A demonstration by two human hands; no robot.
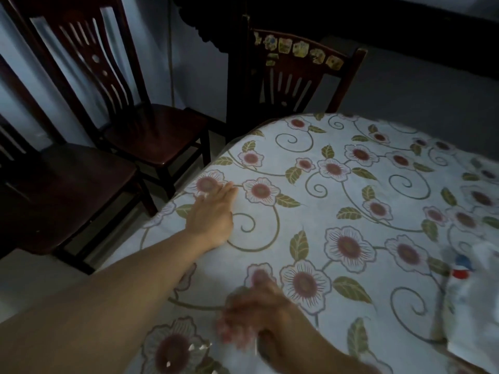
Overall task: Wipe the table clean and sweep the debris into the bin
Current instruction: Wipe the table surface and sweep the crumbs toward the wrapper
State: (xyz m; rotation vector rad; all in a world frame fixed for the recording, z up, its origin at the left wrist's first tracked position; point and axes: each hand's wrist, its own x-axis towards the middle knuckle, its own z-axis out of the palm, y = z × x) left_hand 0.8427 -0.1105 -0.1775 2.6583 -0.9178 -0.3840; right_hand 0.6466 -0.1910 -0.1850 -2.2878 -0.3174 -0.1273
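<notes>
Left hand lies flat, fingers spread, on the table near its left edge. Right hand, blurred near the front edge, has curled fingers; its contents cannot be told. White crumbs lie just beside it. No bin shows.

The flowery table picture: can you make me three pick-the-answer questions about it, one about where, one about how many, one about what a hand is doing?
1. Where is the left hand?
A. on the flower-patterned tablecloth
B. on a chair seat
C. in the air

2. How many dark wooden chairs show?
A. one
B. three
C. six

3. The right hand looks:
A. sharp
B. motion-blurred
C. hidden

Answers: A, its palm lies flat near the table's edge; B, two stand at left, one behind the table; B, its fingers smear.
</notes>
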